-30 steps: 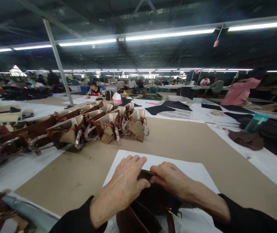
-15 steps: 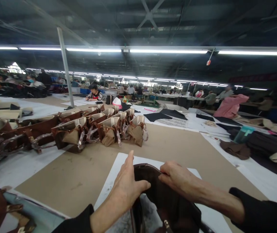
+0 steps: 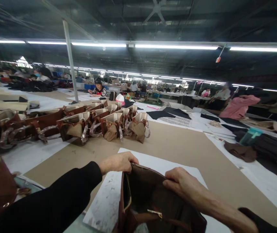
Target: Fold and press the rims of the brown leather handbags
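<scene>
A dark brown handbag (image 3: 153, 194) stands open-topped in front of me on a white board (image 3: 106, 194), its dark lining and a gold-coloured metal fitting showing inside. My left hand (image 3: 120, 161) is closed over the bag's far left corner, with the fingertips partly hidden behind the rim. On the far right part of the same rim, my right hand (image 3: 182, 183) pinches the edge between thumb and fingers. The bag's lower part runs out of the picture.
Several brown bags (image 3: 111, 126) with plastic-wrapped handles stand in rows at the left. Another bag (image 3: 0, 184) is close at my left. Dark cloth (image 3: 240, 151) and a teal container (image 3: 251, 136) lie at the right. Co-workers, one in a pink top (image 3: 237, 105), are farther back.
My left hand was spread over the bag's left side; it has moved to the far left corner and closed on the rim. The right hand still grips the rim. The view has shifted slightly.
</scene>
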The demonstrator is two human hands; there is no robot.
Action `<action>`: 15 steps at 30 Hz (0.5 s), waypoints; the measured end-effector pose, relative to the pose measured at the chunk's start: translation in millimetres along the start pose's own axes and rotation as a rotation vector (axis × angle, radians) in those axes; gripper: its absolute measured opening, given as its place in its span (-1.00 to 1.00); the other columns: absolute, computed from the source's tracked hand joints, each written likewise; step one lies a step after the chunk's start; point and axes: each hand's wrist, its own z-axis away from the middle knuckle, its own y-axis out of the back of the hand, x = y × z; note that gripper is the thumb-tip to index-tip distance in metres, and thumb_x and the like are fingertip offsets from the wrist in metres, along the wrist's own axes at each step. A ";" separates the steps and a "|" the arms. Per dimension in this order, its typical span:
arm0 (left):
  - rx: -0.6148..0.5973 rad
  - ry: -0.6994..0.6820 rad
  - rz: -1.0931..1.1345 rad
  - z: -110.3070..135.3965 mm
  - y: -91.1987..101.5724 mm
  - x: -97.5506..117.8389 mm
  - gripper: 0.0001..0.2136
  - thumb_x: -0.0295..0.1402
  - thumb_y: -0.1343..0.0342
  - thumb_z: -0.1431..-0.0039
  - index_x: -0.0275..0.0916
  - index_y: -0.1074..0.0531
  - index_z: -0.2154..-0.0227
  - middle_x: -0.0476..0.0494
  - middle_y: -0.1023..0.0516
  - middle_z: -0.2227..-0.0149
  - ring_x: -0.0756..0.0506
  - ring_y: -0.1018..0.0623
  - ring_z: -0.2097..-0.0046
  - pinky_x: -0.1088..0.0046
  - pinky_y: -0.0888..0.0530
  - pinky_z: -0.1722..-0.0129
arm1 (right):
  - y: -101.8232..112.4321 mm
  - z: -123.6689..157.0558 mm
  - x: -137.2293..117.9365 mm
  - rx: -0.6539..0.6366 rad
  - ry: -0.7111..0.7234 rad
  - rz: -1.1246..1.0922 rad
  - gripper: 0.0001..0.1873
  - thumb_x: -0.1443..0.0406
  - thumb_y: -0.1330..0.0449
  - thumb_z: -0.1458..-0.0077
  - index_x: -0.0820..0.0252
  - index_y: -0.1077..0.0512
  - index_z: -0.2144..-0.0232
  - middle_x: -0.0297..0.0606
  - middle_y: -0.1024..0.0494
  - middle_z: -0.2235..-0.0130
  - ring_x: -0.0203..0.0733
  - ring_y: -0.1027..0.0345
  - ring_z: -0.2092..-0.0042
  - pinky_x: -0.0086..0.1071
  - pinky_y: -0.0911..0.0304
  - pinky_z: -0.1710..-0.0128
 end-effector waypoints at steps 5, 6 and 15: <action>-0.002 -0.038 -0.003 -7.1 -19.4 -5.6 -0.67 -0.53 0.06 0.31 -0.26 -0.47 0.41 0.08 -0.34 0.56 0.03 -0.30 0.50 0.60 -0.14 0.59 | -9.9 -5.1 13.0 0.023 0.031 0.027 -0.74 0.28 -0.03 -0.03 0.18 -0.22 0.66 -0.39 -0.30 0.59 -0.29 -0.19 0.49 -0.46 0.04 0.51; 0.009 -0.046 -0.010 -8.2 -21.6 -5.1 -0.69 -0.53 0.04 0.30 -0.26 -0.46 0.40 0.08 -0.36 0.53 0.02 -0.31 0.47 0.61 -0.16 0.57 | -10.9 -4.4 13.6 0.030 0.029 0.038 -0.75 0.28 -0.04 -0.04 0.18 -0.24 0.65 -0.37 -0.33 0.58 -0.27 -0.21 0.47 -0.45 0.03 0.49; 0.143 -0.145 -0.192 -4.8 -31.7 12.9 -0.87 -0.45 -0.06 0.11 -0.23 -0.44 0.42 0.06 -0.39 0.50 -0.01 -0.36 0.39 0.58 -0.24 0.46 | -14.1 0.0 11.7 0.008 -0.027 0.128 -0.77 0.28 -0.02 -0.09 0.16 -0.36 0.55 -0.27 -0.47 0.48 -0.17 -0.31 0.38 -0.39 -0.03 0.40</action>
